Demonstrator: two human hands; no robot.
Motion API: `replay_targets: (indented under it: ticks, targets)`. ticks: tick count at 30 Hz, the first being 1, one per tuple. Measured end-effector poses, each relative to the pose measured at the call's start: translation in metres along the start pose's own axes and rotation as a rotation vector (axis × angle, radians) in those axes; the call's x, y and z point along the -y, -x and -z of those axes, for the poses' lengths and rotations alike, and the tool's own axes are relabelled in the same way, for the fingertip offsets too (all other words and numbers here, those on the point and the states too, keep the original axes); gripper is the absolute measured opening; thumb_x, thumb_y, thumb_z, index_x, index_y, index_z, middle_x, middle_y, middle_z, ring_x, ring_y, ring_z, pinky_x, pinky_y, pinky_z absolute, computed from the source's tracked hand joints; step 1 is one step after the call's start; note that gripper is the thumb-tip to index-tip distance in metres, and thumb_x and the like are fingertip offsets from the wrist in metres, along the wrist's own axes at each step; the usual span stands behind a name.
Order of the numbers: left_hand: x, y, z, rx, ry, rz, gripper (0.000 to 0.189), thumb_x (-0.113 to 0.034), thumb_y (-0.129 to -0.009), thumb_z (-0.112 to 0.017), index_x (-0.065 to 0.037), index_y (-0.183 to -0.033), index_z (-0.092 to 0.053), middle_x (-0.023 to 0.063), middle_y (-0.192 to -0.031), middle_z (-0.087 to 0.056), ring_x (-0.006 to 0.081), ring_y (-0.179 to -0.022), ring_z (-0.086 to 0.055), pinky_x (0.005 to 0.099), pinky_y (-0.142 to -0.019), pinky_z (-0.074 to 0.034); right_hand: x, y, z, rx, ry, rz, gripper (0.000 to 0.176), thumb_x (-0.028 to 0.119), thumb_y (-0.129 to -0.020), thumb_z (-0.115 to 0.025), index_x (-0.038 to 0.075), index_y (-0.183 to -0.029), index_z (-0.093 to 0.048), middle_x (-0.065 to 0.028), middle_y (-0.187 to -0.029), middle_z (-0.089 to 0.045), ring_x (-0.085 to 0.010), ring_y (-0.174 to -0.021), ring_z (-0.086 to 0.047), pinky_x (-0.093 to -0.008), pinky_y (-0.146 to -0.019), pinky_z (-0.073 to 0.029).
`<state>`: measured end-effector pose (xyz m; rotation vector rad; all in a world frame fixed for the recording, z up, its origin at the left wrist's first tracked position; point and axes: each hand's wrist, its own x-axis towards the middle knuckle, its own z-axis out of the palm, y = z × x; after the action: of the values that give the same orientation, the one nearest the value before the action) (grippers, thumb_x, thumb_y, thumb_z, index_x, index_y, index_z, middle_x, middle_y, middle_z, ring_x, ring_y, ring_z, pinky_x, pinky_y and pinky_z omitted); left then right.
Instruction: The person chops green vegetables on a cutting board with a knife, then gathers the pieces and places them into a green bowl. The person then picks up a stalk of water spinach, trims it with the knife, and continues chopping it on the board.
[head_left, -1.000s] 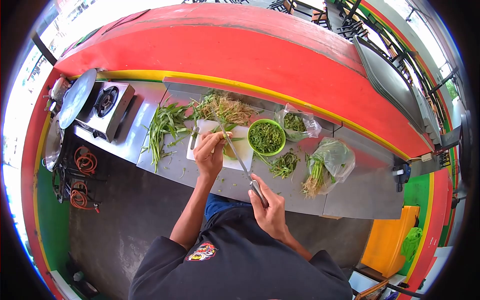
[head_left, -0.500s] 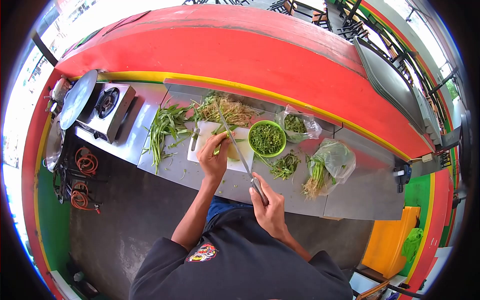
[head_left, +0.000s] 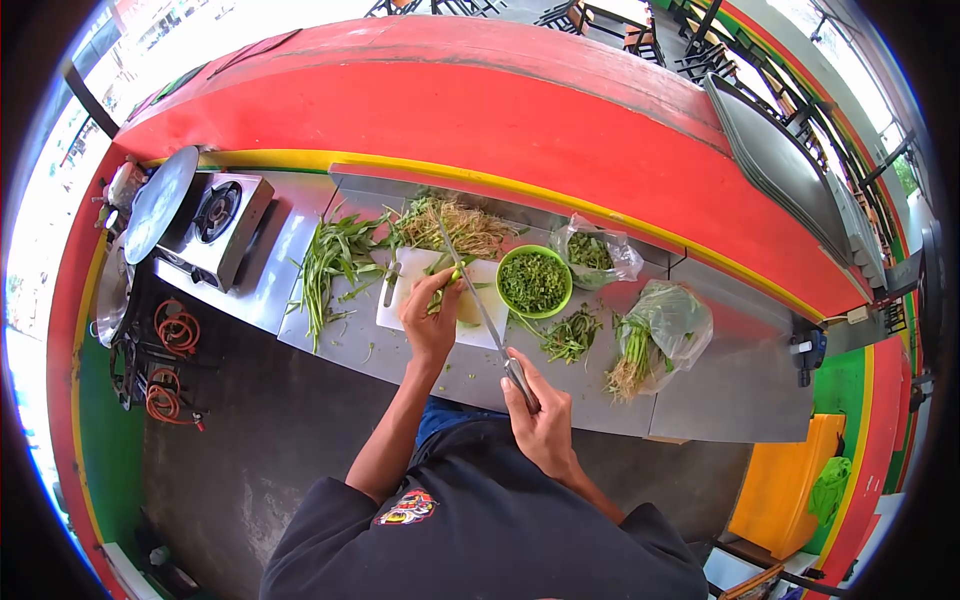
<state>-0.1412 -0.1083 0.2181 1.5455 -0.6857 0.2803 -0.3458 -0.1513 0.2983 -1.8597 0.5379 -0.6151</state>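
Over the white cutting board [head_left: 397,312], my left hand [head_left: 432,312] pinches a small green vegetable piece [head_left: 457,272]. My right hand [head_left: 538,408] is wrapped round the handle of a long knife [head_left: 487,325], its blade slanting up and left, right beside the piece. A second knife handle [head_left: 391,284] lies at the board's left edge. Leafy greens [head_left: 335,262] lie left of the board, and a heap of rooty stems [head_left: 455,222] behind it. Just right of the board stands a green bowl [head_left: 569,290] full of chopped greens.
A gas stove [head_left: 232,235] and a round metal lid [head_left: 163,205] stand at the left. Loose herbs [head_left: 572,335], a bag of greens [head_left: 597,250] and a bag with rooted stalks [head_left: 675,325] lie on the steel counter [head_left: 735,400]. A red wall [head_left: 450,110] runs behind.
The whole view has shifted slightly. Both hands keep nearly the same pose, the left still pinching the piece beside the blade.
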Motion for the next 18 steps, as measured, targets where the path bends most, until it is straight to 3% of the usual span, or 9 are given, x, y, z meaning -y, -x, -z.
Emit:
replay_targets:
  ticks: [2,6,8,18]
  targets:
    - [0.002,0.001,-0.001,0.007,0.013,-0.055,0.019,0.011,-0.085,-0.067,0.005,-0.103,-0.069,0.0107,-0.095,-0.076,0.0167,-0.086,-0.069,0.0285,-0.081,-0.053,-0.003,0.001,-0.001,-0.011,-0.006,-0.016,0.035,0.009,-0.097,-0.062,-0.003,-0.130,-0.060,0.0020,-0.069,-0.050,-0.0026,-0.058,-0.039,-0.0232,-0.051,-0.035]
    - [0.007,0.003,-0.007,-0.011,0.076,-0.063,0.021,0.005,-0.080,-0.073,0.001,-0.101,-0.074,0.0063,-0.087,-0.076,0.0176,-0.078,-0.065,0.0316,-0.080,-0.047,0.001,0.000,0.003,-0.032,-0.019,0.004,0.035,0.009,-0.097,-0.062,-0.003,-0.130,-0.060,0.0024,-0.068,-0.048,-0.0028,-0.058,-0.038,-0.0234,-0.050,-0.035]
    - [0.008,0.006,-0.011,-0.026,0.103,-0.072,0.021,0.007,-0.080,-0.073,0.000,-0.100,-0.074,0.0053,-0.088,-0.077,0.0154,-0.074,-0.062,0.0311,-0.082,-0.045,0.001,0.000,0.007,0.000,0.023,-0.009,0.036,0.008,-0.097,-0.063,-0.003,-0.131,-0.059,-0.0086,-0.073,-0.063,-0.0061,-0.060,-0.054,-0.0260,-0.056,-0.046]
    - [-0.006,0.006,-0.020,-0.048,0.117,0.002,0.021,0.006,-0.082,-0.073,0.002,-0.102,-0.074,0.0049,-0.089,-0.077,0.0115,-0.069,-0.056,0.0284,-0.081,-0.043,-0.003,-0.003,0.010,-0.007,0.021,-0.015,0.036,0.010,-0.096,-0.063,-0.001,-0.130,-0.060,-0.0094,-0.068,-0.060,-0.0074,-0.055,-0.050,-0.0283,-0.053,-0.044]
